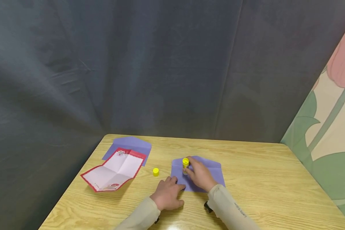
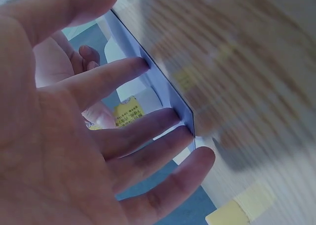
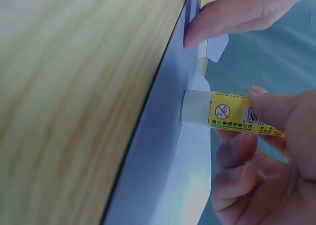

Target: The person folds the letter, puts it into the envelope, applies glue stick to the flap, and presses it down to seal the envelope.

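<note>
Plainly, left hand (image 1: 167,193) spread against purple envelope (image 1: 215,174), right hand (image 1: 202,175) with upright pinched glue stick (image 1: 185,166).

Glue stick (image 1: 185,164) on envelope (image 1: 217,174)

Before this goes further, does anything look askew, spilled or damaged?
Nothing looks spilled or damaged. The creased card sits askew, partly over the far-left envelope, not flat on the table. The yellow cap lies apart, fitting the uncapped glue stick held against the other envelope.
</note>
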`<action>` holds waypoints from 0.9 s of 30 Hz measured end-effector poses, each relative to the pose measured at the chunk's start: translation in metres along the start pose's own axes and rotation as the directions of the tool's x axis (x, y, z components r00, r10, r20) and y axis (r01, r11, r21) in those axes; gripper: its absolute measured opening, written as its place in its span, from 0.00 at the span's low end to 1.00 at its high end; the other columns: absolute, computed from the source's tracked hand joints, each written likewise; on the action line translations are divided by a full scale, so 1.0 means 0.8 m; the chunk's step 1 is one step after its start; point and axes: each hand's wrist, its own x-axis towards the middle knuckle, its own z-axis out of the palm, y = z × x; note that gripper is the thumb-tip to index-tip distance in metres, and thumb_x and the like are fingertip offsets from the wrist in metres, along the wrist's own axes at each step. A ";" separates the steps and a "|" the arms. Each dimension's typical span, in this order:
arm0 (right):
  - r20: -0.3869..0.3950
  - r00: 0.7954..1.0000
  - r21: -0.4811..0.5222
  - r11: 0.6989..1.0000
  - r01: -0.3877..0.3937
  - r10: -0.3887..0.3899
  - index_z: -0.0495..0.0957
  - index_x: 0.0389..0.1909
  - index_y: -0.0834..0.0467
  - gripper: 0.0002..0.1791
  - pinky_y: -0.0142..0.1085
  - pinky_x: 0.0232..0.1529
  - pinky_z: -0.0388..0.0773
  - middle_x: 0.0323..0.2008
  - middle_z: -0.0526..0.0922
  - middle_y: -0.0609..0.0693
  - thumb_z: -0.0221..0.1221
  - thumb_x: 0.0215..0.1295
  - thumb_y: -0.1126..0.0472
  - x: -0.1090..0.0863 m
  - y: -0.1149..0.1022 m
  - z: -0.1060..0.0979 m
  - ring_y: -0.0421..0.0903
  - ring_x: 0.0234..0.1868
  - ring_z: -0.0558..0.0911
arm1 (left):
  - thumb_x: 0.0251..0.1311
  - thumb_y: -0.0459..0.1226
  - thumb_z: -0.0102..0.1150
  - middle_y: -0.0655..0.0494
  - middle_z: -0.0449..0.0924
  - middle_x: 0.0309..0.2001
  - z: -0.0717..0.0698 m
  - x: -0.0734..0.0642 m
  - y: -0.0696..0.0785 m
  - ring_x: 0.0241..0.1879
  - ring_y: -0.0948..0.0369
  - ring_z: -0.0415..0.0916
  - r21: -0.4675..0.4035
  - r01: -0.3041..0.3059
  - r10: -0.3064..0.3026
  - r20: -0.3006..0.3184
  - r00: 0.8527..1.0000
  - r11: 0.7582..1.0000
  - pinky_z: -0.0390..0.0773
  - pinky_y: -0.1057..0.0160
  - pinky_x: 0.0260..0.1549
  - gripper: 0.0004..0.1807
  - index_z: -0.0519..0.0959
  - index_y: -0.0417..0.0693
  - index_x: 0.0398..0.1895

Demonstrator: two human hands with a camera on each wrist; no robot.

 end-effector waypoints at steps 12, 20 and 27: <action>0.006 0.999 0.052 0.998 -0.046 0.045 0.76 0.48 0.53 0.11 0.41 0.39 0.75 0.37 0.81 0.44 0.64 0.68 0.60 -0.010 0.014 -0.014 0.40 0.33 0.76 | 0.52 0.51 0.67 0.51 0.76 0.52 0.003 0.003 -0.002 0.48 0.56 0.70 -0.008 -0.002 0.002 0.017 1.000 1.000 0.72 0.56 0.40 0.30 0.81 0.58 0.61; 0.013 0.997 0.038 0.997 -0.072 0.071 0.77 0.54 0.56 0.16 0.43 0.41 0.77 0.40 0.83 0.45 0.64 0.68 0.58 -0.021 0.028 -0.029 0.41 0.38 0.79 | 0.50 0.52 0.68 0.51 0.76 0.49 0.006 0.005 -0.002 0.44 0.58 0.69 0.001 -0.004 0.004 0.009 1.000 1.000 0.71 0.57 0.38 0.31 0.81 0.58 0.61; 0.015 0.993 0.000 0.993 -0.115 0.115 0.74 0.47 0.50 0.10 0.37 0.27 0.72 0.39 0.82 0.46 0.63 0.68 0.56 -0.029 0.042 -0.040 0.40 0.26 0.74 | 0.51 0.52 0.68 0.51 0.76 0.51 0.006 0.004 -0.001 0.45 0.57 0.69 0.004 0.002 -0.002 0.012 1.000 1.000 0.72 0.56 0.41 0.32 0.80 0.59 0.62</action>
